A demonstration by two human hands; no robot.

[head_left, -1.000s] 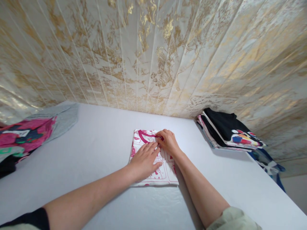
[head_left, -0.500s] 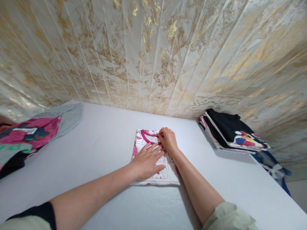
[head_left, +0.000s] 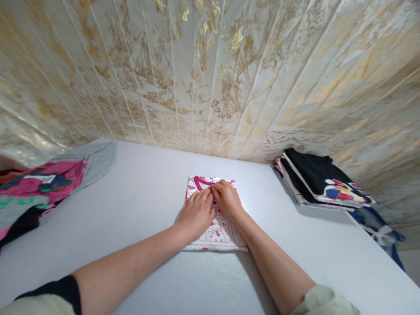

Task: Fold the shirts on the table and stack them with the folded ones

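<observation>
A folded white shirt with pink cartoon print [head_left: 219, 232] lies in the middle of the white table [head_left: 141, 205]. Both my hands rest on its upper half, side by side and touching. My left hand [head_left: 196, 213] has its fingers curled down near the pink collar. My right hand [head_left: 227, 197] is also bent at the knuckles, its fingertips pinching the fabric at the collar. Whether the left fingers grip cloth or only press on it is unclear.
A stack of folded clothes, a black printed shirt on top [head_left: 320, 181], sits at the right by the wall. A loose heap of pink, grey and black garments [head_left: 42, 186] lies at the left edge. A gold-patterned wall [head_left: 210, 74] backs the table.
My left hand slid from flat on the shirt's middle up toward the collar, its fingers curling. The right hand shifted slightly left to meet it.
</observation>
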